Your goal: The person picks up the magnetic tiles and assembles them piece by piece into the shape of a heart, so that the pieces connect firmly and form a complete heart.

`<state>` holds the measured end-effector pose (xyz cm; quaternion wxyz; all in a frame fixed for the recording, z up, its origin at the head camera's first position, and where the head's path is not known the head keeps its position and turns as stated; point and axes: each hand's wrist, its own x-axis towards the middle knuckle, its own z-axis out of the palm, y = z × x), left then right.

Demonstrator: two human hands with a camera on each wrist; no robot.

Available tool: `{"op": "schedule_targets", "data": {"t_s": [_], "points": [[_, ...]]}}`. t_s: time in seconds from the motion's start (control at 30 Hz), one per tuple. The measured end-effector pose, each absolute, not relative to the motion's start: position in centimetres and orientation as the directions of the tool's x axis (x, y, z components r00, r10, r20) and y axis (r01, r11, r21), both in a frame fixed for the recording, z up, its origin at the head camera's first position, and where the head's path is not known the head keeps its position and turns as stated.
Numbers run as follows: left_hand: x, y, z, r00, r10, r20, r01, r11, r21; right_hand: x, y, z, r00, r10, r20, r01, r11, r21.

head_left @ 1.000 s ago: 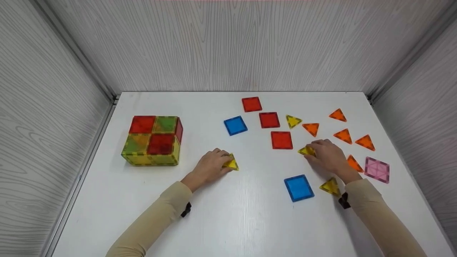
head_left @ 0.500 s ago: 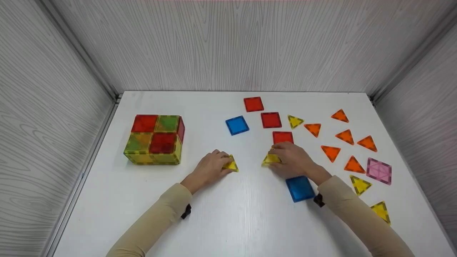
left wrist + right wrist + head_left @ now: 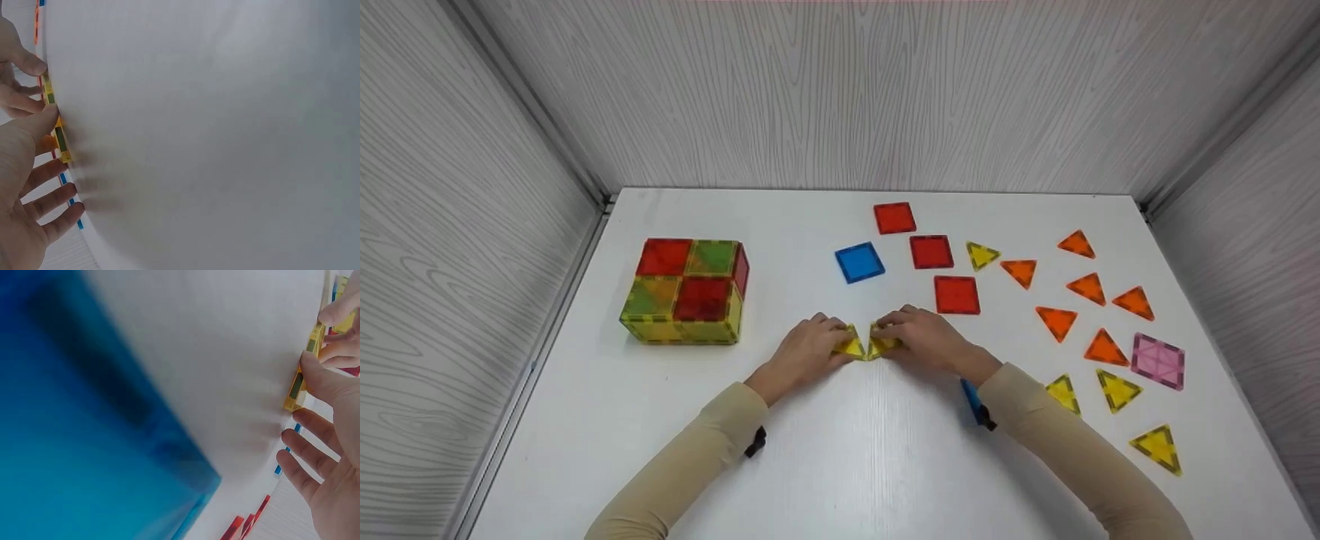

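In the head view my left hand pinches a yellow translucent triangle tile between thumb and fingers, low over the white table. My right hand pinches a second yellow triangle tile in the same way, just to its right. The near corners of the two tiles meet or nearly meet, while a gap opens between them farther away. In the left wrist view the yellow tile shows edge-on under the thumb. From the right wrist, the other yellow tile also appears edge-on.
A box of red, green and yellow tiles stands left. Red squares and a blue square lie beyond the hands. Orange triangles, more yellow triangles and a pink square lie right. Another blue square is partly under my right forearm.
My right hand has moved left across the table with its yellow triangle, up to the one in my left hand. My left hand has stayed nearly still.
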<state>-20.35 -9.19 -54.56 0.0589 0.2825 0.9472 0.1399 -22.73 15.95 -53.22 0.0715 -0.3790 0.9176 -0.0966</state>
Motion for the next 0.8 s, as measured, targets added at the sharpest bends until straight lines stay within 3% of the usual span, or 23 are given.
{"op": "schedule_targets", "data": {"t_s": [0.3, 0.6, 0.8], "points": [[-20.5, -8.8, -54.4, -0.834, 0.551, -0.044, 0.519, 0.808, 0.28, -23.7, 16.2, -53.0, -0.695, -0.718, -0.028, -0.686, 0.675, -0.27], [-20.4, -8.9, -54.4, -0.837, 0.547, -0.022, 0.516, 0.801, 0.303, -27.9, 23.4, -51.9, -0.881, -0.474, 0.015, -0.455, 0.835, -0.309], [-20.4, -8.9, -54.6, -0.83, 0.557, -0.02, 0.526, 0.795, 0.303, -31.2, 28.2, -51.9, -0.95, -0.31, 0.041, -0.31, 0.913, -0.265]]}}
